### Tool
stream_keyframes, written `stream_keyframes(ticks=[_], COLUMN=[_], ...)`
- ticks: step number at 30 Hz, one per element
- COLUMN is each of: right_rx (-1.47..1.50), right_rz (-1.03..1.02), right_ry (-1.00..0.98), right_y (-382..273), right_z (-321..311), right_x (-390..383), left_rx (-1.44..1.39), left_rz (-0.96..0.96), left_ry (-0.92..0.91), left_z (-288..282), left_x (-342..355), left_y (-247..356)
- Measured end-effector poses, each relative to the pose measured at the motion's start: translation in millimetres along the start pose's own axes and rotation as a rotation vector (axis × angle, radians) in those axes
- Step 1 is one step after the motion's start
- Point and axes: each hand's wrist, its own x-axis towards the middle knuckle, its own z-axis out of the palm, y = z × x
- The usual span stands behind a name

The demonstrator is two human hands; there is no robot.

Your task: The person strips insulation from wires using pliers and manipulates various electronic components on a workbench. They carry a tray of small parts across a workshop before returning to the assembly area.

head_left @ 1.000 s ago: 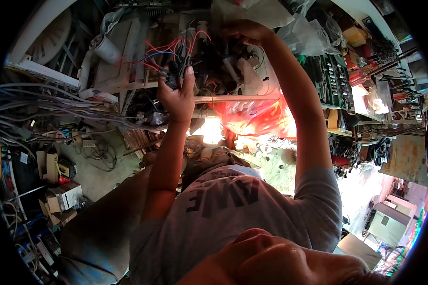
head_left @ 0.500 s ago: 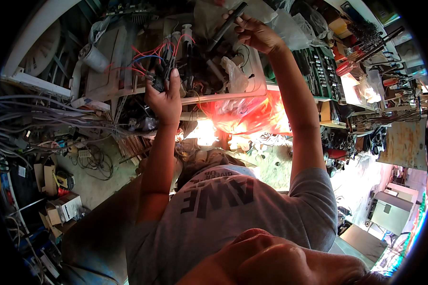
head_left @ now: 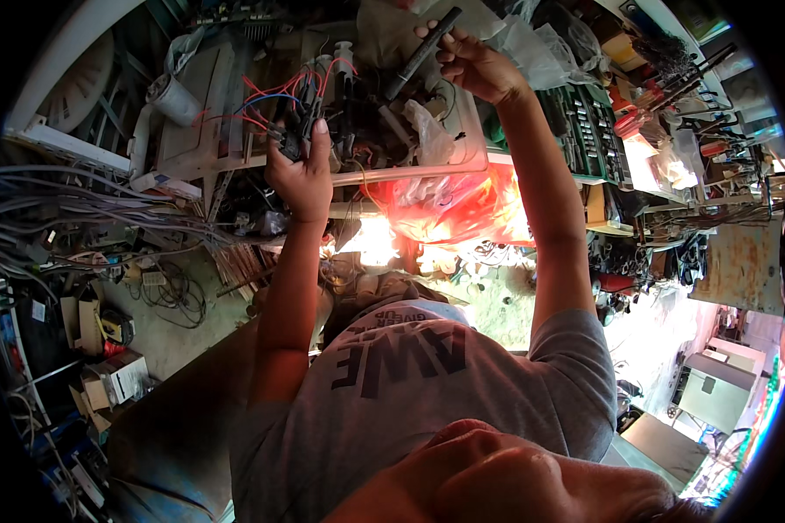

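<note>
My left hand is closed around a dark wired part above the near edge of a clear plastic tray. Thin red wires and one blue wire fan out from that part; its exact kind is unclear. Further right and higher, my right hand grips a black rod-shaped tool, slanted with its lower end toward the tray. The tool's kind cannot be made out. Beneath both hands lies the plastic tray, cluttered with a syringe, a crumpled clear bag and small dark parts.
An orange-red plastic bag hangs below the tray. To the right sits a green socket set case. A white cup-like roll lies at the left, above a bundle of grey cables. Cardboard boxes stand on the floor.
The black rod has shifted slightly right and toward me with my right hand, its angle a little different. My left hand keeps hold of the wired part with barely any movement.
</note>
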Motion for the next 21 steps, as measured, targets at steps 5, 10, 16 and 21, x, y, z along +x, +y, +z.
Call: stream_keyframes(ticks=[5, 10, 16, 21], right_rx=[-0.015, -0.222, -0.437, -0.347], right_rz=[-0.044, -0.254, -0.572, -0.798], right_ry=[0.066, 0.461, 0.855, 0.689], right_y=[0.7, -1.4, 19.7, 64.0], right_z=[10.8, 35.7, 84.2, 78.4], right_x=[-12.8, -40.1, -84.5, -97.2], left_rx=[0.007, 0.05, 0.014, -0.032], left_rz=[0.004, 0.044, 0.004, -0.045], left_ry=[-0.005, 0.029, 0.058, 0.041], left_z=[-0.7, 2.0, -0.3, 2.4], left_x=[0.7, 1.1, 2.5, 2.0], left_y=[1.9, -4.3, 0.5, 8.5])
